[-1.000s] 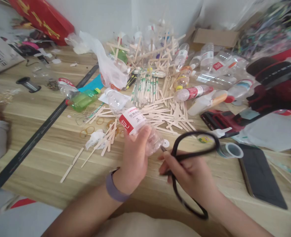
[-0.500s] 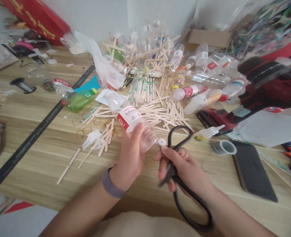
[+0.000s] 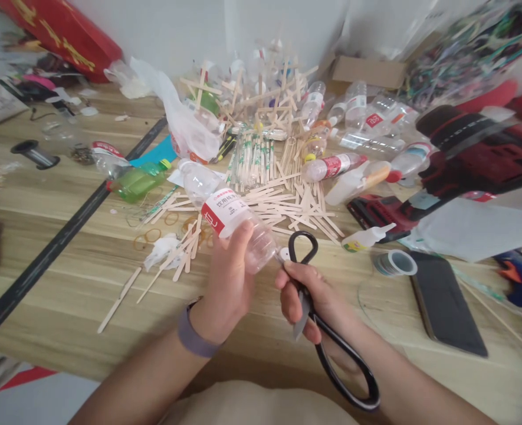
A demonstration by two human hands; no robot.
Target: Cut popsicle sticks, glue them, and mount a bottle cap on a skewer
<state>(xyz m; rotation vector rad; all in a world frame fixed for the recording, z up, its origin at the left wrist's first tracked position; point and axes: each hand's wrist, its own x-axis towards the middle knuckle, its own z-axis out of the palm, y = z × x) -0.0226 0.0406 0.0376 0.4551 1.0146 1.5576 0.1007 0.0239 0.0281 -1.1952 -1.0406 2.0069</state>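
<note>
Left hand (image 3: 232, 277) clamped around red-and-white-labelled clear plastic bottle (image 3: 226, 209); right hand (image 3: 329, 295), near the bottle's base, clamped on black-handled metal scissors (image 3: 304, 313). Black rectangular phone (image 3: 449, 304) rests right of that hand.

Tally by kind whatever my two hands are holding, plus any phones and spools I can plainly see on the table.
Plastic bottle, in the left hand: 1
Scissors, in the right hand: 1
Phone: 1
Spools: 2
Total: 5
</note>
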